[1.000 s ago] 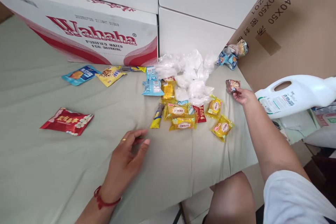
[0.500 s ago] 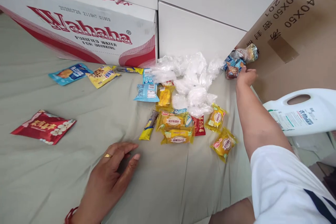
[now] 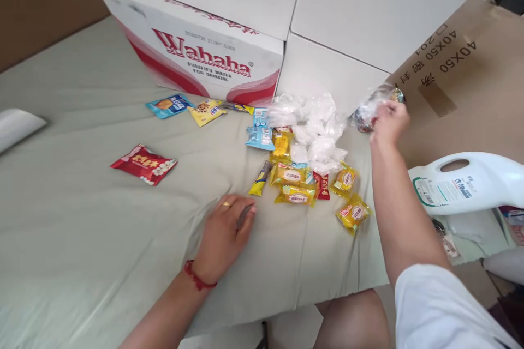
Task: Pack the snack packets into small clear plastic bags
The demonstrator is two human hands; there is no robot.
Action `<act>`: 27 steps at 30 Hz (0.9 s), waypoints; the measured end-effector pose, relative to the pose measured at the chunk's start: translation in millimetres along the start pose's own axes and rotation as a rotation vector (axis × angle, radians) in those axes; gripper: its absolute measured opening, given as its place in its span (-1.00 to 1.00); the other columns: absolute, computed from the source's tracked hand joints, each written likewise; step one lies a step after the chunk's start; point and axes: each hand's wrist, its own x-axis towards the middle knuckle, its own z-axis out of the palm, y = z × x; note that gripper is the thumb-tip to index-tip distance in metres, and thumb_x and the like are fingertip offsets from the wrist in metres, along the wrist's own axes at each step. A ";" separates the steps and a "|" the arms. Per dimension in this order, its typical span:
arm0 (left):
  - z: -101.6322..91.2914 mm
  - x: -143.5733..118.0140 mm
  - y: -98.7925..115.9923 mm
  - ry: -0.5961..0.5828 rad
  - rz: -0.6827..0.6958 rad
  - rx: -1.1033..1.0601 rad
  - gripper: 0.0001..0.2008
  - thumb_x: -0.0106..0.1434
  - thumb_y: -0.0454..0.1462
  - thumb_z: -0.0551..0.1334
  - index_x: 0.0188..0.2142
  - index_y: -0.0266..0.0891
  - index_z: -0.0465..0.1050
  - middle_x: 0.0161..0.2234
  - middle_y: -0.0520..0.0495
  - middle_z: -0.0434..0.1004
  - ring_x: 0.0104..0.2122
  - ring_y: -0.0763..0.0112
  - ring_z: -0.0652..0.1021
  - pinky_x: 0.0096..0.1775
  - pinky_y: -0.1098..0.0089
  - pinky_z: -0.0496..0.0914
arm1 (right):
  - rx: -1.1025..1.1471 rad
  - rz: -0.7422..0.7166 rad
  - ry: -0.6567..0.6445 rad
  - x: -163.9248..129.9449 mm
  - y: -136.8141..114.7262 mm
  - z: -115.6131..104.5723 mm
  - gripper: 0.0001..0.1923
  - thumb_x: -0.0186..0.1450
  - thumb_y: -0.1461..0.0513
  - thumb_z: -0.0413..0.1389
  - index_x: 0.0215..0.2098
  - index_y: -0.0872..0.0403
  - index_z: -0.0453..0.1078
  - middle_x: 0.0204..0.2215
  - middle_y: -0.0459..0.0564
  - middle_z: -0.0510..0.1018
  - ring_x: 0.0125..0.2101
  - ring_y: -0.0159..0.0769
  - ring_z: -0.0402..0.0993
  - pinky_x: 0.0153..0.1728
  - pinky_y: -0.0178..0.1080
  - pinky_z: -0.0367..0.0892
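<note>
My left hand rests on the pale green cloth, loosely curved, thumb slightly apart from the fingers and nothing in it. Just ahead of it lies a thin yellow and dark snack packet. At the far right my right hand is closed with fingers pinched, blurred by motion, on a clear plastic bag. Beneath it sit dark snack packets, partly covered. Crumpled clear plastic bags are heaped left of that hand. In front of the heap are several yellow cake packets and a small red packet.
A Wahaha water carton stands at the back against white panels. Blue, yellow and red packets lie to the left. A brown carton and a white detergent bottle are at the right.
The view has shifted, bringing more of the left side into sight. My right hand has lifted slightly among the packets, with clear plastic at its fingers. My left hand stays on the cloth.
</note>
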 end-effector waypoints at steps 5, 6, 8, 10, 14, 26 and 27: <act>7.9 -6.7 20.5 -0.017 -0.111 -0.302 -0.69 0.35 -0.05 0.18 -0.04 -0.18 0.41 -0.15 -0.17 0.55 -0.16 0.21 0.59 -0.16 0.19 0.53 | 0.270 0.122 -0.113 -175.1 5.4 -16.4 -0.67 0.18 0.08 0.32 -0.38 -0.03 0.24 -0.53 -0.23 0.36 -0.67 -0.47 0.21 -0.70 -0.35 0.21; 9.8 -9.2 24.7 -0.024 -0.152 -0.411 -0.63 0.34 -0.03 0.20 0.02 -0.19 0.35 -0.08 -0.20 0.52 -0.12 0.21 0.60 -0.17 0.21 0.54 | 0.353 0.244 -0.236 -210.2 9.7 -13.0 -0.64 0.15 0.06 0.36 -0.42 -0.03 0.25 -0.57 -0.25 0.32 -0.69 -0.47 0.22 -0.71 -0.35 0.23; 14.7 -14.6 31.5 -0.053 -0.211 -0.607 -0.44 0.25 0.01 0.29 0.12 -0.19 0.24 0.10 -0.30 0.42 -0.02 0.16 0.59 -0.19 0.23 0.56 | 0.480 0.441 -0.330 -264.0 16.4 -4.9 -0.57 0.12 0.03 0.40 -0.46 -0.02 0.23 -0.59 -0.26 0.30 -0.66 -0.47 0.27 -0.70 -0.37 0.30; 20.4 -19.2 35.1 -0.052 -0.243 -0.673 -0.27 0.10 -0.02 0.42 0.17 -0.19 0.21 0.22 -0.36 0.30 0.10 0.07 0.53 -0.14 0.22 0.57 | 0.581 0.551 -0.373 -291.1 19.1 0.4 -0.58 0.13 0.01 0.40 -0.44 -0.01 0.26 -0.55 -0.24 0.35 -0.59 -0.45 0.37 -0.62 -0.36 0.40; 25.8 -21.1 31.4 0.034 -0.310 -0.690 -0.54 0.16 -0.09 0.40 0.00 -0.18 0.40 -0.01 -0.20 0.53 -0.09 0.19 0.58 -0.11 0.23 0.52 | 0.661 0.561 -0.493 -289.1 17.3 1.6 -0.62 0.11 0.07 0.44 -0.32 0.00 0.37 -0.43 -0.21 0.44 -0.44 -0.44 0.48 -0.41 -0.32 0.53; -12.2 11.6 11.3 0.213 -0.728 -1.454 -0.87 0.05 -0.36 0.37 -0.48 -0.28 0.42 -0.49 0.01 0.52 -0.48 0.51 0.51 -0.38 0.47 0.44 | 0.562 0.452 -0.632 -263.4 28.8 -4.2 -0.67 0.08 0.16 0.44 -0.30 0.04 0.44 -0.42 -0.19 0.42 -0.57 -0.54 0.29 -0.65 -0.44 0.28; -13.7 14.8 10.6 0.239 -0.774 -1.498 -0.88 0.05 -0.40 0.33 -0.49 -0.28 0.39 -0.50 0.02 0.50 -0.51 0.52 0.49 -0.43 0.49 0.42 | 0.551 0.402 -0.630 -264.4 30.2 -4.0 -0.70 0.11 0.17 0.43 -0.28 0.03 0.45 -0.40 -0.18 0.43 -0.55 -0.52 0.31 -0.63 -0.43 0.30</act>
